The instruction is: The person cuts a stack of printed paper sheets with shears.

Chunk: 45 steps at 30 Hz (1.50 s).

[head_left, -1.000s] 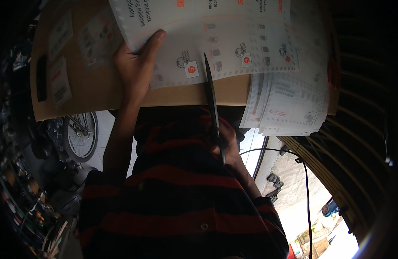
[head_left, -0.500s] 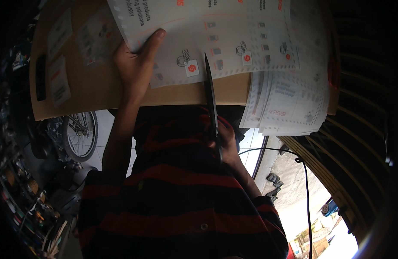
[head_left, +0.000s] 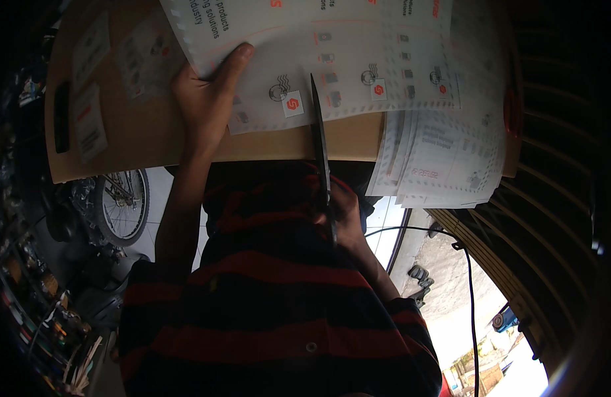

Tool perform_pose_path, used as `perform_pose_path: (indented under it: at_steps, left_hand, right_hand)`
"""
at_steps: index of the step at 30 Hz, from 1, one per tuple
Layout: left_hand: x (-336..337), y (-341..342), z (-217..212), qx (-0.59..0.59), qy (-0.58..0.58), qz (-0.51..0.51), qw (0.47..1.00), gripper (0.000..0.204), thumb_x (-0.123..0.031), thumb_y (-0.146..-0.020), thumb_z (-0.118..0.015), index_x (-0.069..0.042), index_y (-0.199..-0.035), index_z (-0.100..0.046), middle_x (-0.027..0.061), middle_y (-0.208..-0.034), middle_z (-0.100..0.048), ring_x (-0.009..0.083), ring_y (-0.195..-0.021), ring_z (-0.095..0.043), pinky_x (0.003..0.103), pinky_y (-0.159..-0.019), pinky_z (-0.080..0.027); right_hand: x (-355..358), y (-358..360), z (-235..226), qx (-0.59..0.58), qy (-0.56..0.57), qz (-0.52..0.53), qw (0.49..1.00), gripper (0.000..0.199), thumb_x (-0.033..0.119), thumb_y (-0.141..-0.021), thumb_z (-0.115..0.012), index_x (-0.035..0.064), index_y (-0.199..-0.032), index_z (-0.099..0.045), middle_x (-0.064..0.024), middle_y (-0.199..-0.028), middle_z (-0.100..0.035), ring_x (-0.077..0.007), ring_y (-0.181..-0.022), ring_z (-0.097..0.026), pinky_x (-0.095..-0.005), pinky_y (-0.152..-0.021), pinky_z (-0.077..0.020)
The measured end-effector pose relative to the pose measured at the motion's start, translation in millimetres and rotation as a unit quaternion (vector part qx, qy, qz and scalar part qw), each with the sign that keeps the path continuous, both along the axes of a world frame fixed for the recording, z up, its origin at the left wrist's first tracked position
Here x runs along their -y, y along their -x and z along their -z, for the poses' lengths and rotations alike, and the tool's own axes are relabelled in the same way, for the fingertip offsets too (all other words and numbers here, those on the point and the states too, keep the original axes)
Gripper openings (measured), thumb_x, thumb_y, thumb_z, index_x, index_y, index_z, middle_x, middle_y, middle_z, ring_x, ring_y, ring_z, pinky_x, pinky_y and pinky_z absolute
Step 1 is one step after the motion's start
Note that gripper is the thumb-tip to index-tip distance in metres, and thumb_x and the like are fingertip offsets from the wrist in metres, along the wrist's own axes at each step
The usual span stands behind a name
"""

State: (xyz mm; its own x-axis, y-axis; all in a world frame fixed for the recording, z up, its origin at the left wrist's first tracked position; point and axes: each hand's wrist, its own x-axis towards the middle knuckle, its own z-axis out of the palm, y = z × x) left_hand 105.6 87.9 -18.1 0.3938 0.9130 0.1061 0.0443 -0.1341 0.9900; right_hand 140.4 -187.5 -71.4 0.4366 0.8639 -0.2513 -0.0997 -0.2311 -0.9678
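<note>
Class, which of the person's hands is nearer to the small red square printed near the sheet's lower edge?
Left. The left hand presses the printed sheet beside the red square; the right hand grips scissors below.

The left hand presses flat on a white printed paper sheet, blocking its left part. Long dark scissors, gripped by the right hand, stand across the sheet's lower edge. Between hand and blades lies a bare strip of sheet. A stack of white printed papers crowds the brown cardboard board on the right; stickers occupy its left.
</note>
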Motion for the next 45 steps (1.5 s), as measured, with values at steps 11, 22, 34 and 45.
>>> perform_pose_path:
  at_steps: [11, 22, 34, 45]
  left_hand:
    - [-1.4, 1.5, 1.6, 0.003, 0.008, 0.018, 1.0, 0.029, -0.021, -0.079, -0.076, 0.003, -0.094, -0.068, 0.0071, -0.083, -0.069, 0.0087, -0.069, -0.062, 0.022, -0.055, -0.048]
    - [-0.9, 1.4, -2.3, 0.012, 0.03, 0.026, 0.999, 0.027, -0.016, -0.08, -0.076, 0.004, -0.095, -0.068, 0.0083, -0.087, -0.069, 0.0103, -0.076, -0.063, 0.024, -0.069, -0.05]
    - [-3.0, 1.6, 1.4, 0.026, 0.033, 0.023, 0.999, 0.027, -0.018, -0.079, -0.077, 0.003, -0.094, -0.069, 0.0064, -0.083, -0.069, 0.008, -0.07, -0.062, 0.021, -0.059, -0.047]
    - [-4.4, 1.0, 2.4, 0.031, 0.037, 0.02, 0.999, 0.03, -0.023, -0.078, -0.078, 0.002, -0.093, -0.069, 0.0045, -0.08, -0.068, 0.0061, -0.065, -0.06, 0.019, -0.05, -0.044]
  right_hand:
    - [-4.0, -1.6, -1.6, -0.029, -0.006, 0.001, 1.0, 0.066, 0.063, -0.072, -0.071, 0.001, -0.089, -0.056, 0.0019, -0.068, -0.051, -0.0055, -0.062, -0.05, -0.0228, -0.057, -0.0418]
    - [-10.1, -5.4, -4.1, 0.026, -0.003, -0.009, 1.0, 0.071, 0.072, -0.073, -0.062, 0.002, -0.082, -0.054, 0.0014, -0.068, -0.051, -0.0059, -0.062, -0.051, -0.0242, -0.057, -0.0435]
    - [-18.6, -4.0, -9.1, 0.018, -0.013, 0.012, 1.0, 0.075, 0.074, -0.07, -0.063, 0.0005, -0.084, -0.054, 0.0018, -0.067, -0.05, -0.0056, -0.061, -0.05, -0.0243, -0.054, -0.0418]
    - [-22.3, 3.1, -2.3, 0.008, -0.023, 0.036, 0.999, 0.072, 0.066, -0.071, -0.068, -0.0023, -0.093, -0.056, 0.003, -0.066, -0.053, -0.0033, -0.058, -0.05, -0.0204, -0.051, -0.0396]
